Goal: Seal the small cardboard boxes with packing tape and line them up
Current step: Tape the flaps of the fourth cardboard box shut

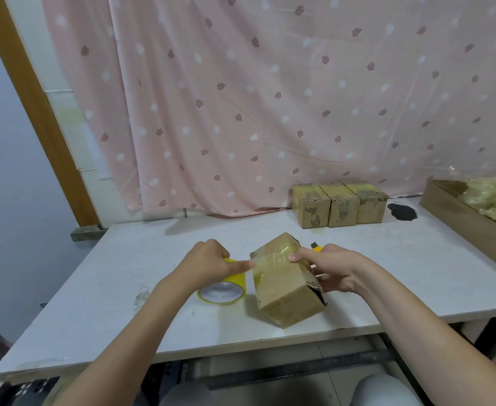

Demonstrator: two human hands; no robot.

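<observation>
A small cardboard box (285, 285) stands tilted on the white table (124, 273), clear tape across its upper half. My right hand (328, 266) grips its right side, thumb on the taped top face. My left hand (211, 260) holds the yellow tape roll (226, 288) just left of the box, its thumb pressing the tape against the box's left edge. Three sealed boxes (340, 208) stand side by side in a row at the back of the table.
A yellow utility knife (317, 247) peeks out behind my right hand. A large open carton (460, 218) of yellowish packing filler sits at the right edge. A dark stain (402, 212) marks the table. A pink curtain hangs behind.
</observation>
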